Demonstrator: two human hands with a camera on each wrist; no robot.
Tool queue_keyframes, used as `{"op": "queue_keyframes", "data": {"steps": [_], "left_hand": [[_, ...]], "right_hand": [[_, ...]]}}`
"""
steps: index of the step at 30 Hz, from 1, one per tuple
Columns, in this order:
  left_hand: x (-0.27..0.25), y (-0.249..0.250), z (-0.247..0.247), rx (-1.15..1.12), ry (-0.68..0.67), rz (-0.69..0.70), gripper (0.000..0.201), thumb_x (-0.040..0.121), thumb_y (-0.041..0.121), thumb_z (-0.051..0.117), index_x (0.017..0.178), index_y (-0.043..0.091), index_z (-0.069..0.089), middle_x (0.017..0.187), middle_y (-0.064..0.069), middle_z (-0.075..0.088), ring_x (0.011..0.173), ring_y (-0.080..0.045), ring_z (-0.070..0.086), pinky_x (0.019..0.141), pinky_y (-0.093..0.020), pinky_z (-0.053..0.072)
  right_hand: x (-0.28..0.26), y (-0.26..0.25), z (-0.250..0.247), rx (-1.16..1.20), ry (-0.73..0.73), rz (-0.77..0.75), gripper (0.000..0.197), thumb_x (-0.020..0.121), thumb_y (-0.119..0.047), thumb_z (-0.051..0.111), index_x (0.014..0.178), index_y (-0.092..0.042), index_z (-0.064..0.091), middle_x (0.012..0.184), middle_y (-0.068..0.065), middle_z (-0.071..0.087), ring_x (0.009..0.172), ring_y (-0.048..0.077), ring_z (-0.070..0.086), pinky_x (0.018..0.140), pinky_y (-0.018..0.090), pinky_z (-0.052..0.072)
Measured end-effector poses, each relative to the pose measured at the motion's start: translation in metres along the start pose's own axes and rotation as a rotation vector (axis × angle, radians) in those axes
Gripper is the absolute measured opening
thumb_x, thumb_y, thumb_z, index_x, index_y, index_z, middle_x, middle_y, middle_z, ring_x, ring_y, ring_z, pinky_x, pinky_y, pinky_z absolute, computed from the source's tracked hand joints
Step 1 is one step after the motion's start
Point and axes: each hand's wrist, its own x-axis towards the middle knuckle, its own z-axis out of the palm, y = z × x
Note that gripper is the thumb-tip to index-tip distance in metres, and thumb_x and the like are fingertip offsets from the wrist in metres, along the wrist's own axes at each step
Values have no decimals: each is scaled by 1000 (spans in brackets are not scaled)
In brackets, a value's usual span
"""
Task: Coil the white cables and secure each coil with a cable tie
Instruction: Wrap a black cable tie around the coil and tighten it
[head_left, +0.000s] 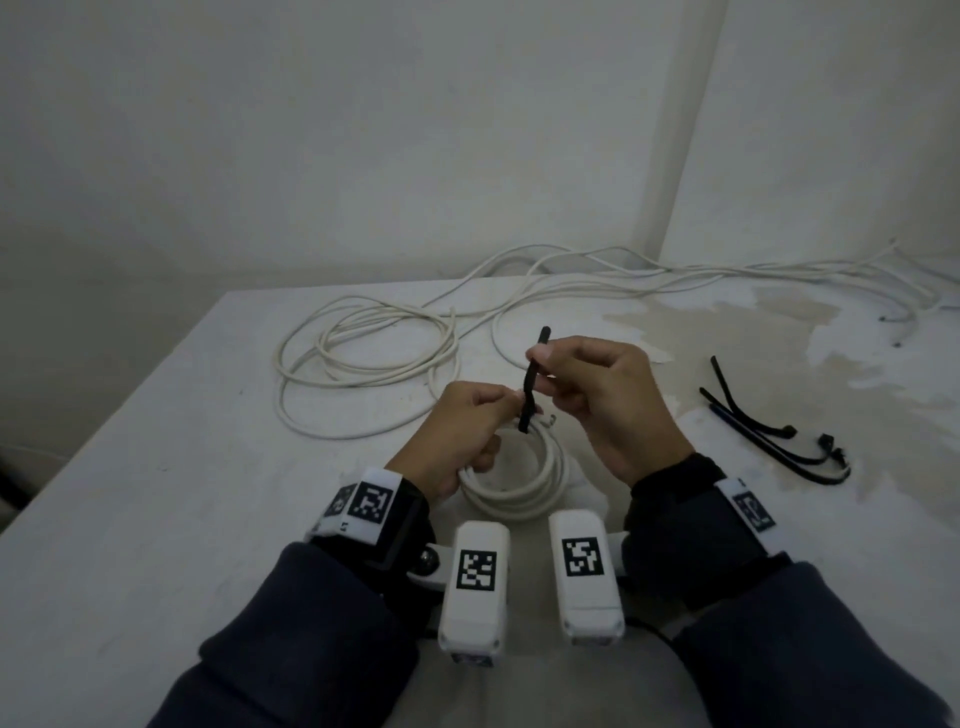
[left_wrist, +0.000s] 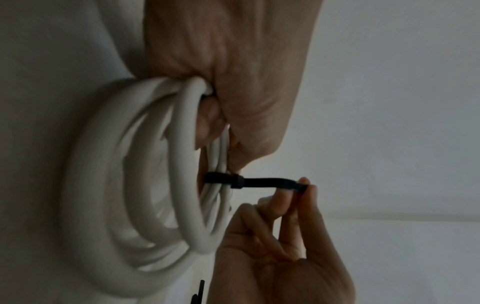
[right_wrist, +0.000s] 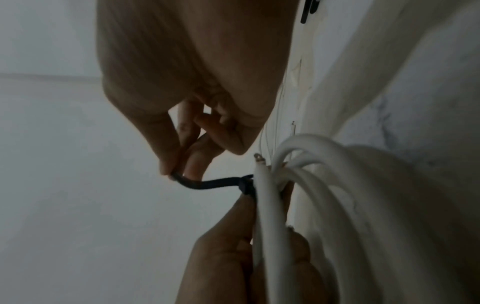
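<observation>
A small coil of white cable (head_left: 524, 483) (left_wrist: 145, 185) (right_wrist: 337, 205) is held just above the table by my left hand (head_left: 467, 431) (left_wrist: 228, 86) (right_wrist: 233, 263), whose fingers grip one side of its turns. A black cable tie (head_left: 532, 382) (left_wrist: 262, 182) (right_wrist: 215, 183) is looped round the bundle, its tail passed through its head. My right hand (head_left: 587, 389) (left_wrist: 280, 236) (right_wrist: 187, 82) pinches the tie's tail between thumb and forefinger, away from the coil. A bare wire end sticks out beside the tie.
Loose white cables (head_left: 363, 358) lie in wide loops at the back left of the white table (head_left: 156, 493) and trail along the wall to the right. Several spare black cable ties (head_left: 769, 431) lie on the table to the right.
</observation>
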Motion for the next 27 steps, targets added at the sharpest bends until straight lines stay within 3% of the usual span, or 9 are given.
{"op": "queue_keyframes", "data": {"steps": [3, 6, 9, 12, 16, 22, 24, 25, 27], "left_hand": [[1, -2, 0, -18, 38, 27, 24, 97, 15, 50, 89, 2, 69, 62, -3, 55, 39, -9, 27, 38, -16, 21], [0, -3, -1, -57, 19, 80, 25, 98, 19, 49, 87, 7, 68, 61, -1, 54, 41, -9, 25, 39, -17, 20], [1, -4, -1, -91, 31, 91, 25, 98, 20, 49, 92, 4, 68, 74, -13, 49, 39, -8, 23, 40, -15, 19], [3, -4, -1, -118, 52, 89, 27, 98, 20, 51, 99, -3, 65, 68, -10, 42, 37, -6, 23, 38, -13, 20], [2, -2, 0, -117, 26, 107, 28, 96, 24, 54, 98, -1, 66, 70, -12, 38, 38, -6, 23, 37, -14, 21], [-2, -1, 1, -59, 29, 172, 18, 87, 24, 67, 80, 7, 66, 69, -16, 49, 38, -6, 30, 39, -18, 23], [-2, 0, 1, -44, 22, 176, 17, 87, 23, 67, 81, 7, 65, 72, -27, 54, 37, -4, 31, 38, -17, 24], [-1, 1, 1, -34, 20, 177, 17, 87, 22, 67, 82, 6, 65, 80, -33, 56, 37, -4, 32, 38, -16, 24], [-2, 3, 2, -18, 17, 171, 16, 87, 21, 67, 82, 6, 65, 83, -29, 57, 38, -3, 33, 38, -16, 25]], "right_hand": [[-2, 0, 0, 123, -110, 27, 12, 75, -12, 66, 72, 0, 64, 58, 3, 53, 55, 10, 45, 45, 12, 33], [3, 2, -1, 191, -43, 50, 8, 85, -7, 62, 82, -3, 67, 63, 0, 61, 57, 5, 55, 49, 12, 36], [9, 4, -8, 16, 12, 26, 7, 84, -13, 68, 90, -15, 71, 79, -2, 71, 75, 7, 65, 61, 14, 45], [10, 8, -12, -232, -12, 56, 15, 81, -21, 74, 95, -17, 72, 80, -4, 72, 75, 4, 66, 63, 16, 45], [10, 11, -12, -266, 19, 41, 7, 84, -17, 71, 83, -10, 72, 69, -2, 71, 62, 5, 62, 58, 14, 44], [11, 12, -10, -251, 46, 18, 10, 84, -14, 71, 73, -12, 72, 71, 4, 71, 69, 13, 63, 57, 14, 44], [12, 13, -8, -235, 81, 10, 12, 83, -10, 71, 71, -11, 71, 66, 3, 70, 67, 14, 62, 55, 14, 43], [13, 14, -7, -226, 101, 6, 13, 82, -8, 71, 70, -11, 71, 64, 3, 69, 66, 15, 61, 56, 15, 43], [14, 15, -5, -196, 142, 6, 13, 81, -4, 71, 68, -7, 71, 64, 7, 68, 67, 19, 59, 63, 23, 45]]}}
